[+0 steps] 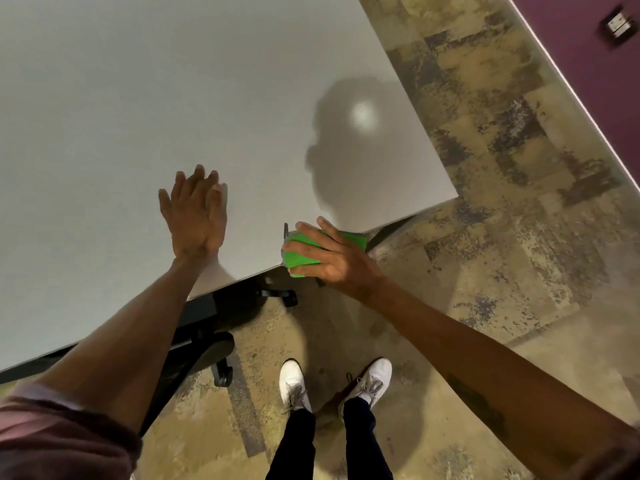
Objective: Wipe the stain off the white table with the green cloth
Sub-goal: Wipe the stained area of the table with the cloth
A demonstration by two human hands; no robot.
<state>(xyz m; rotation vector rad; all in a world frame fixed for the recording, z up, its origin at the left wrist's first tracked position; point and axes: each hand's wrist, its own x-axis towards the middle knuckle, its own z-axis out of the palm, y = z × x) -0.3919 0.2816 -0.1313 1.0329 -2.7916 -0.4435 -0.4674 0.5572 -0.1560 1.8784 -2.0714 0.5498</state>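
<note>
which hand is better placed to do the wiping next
Right. The right hand already has the green cloth in its grip at the near edge of the white table. The left hand lies flat and empty on the tabletop, seemingly bracing.

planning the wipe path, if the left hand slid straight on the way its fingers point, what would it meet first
Nothing, as far as the picture shows: the left hand lies flat on the white table, fingers pointing across bare tabletop. No stain shows in that line.

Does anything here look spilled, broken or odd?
Nothing stands out. The white table shows only shadow, no clear stain. The right hand presses the green cloth at its near edge; the left hand lies flat.
</note>
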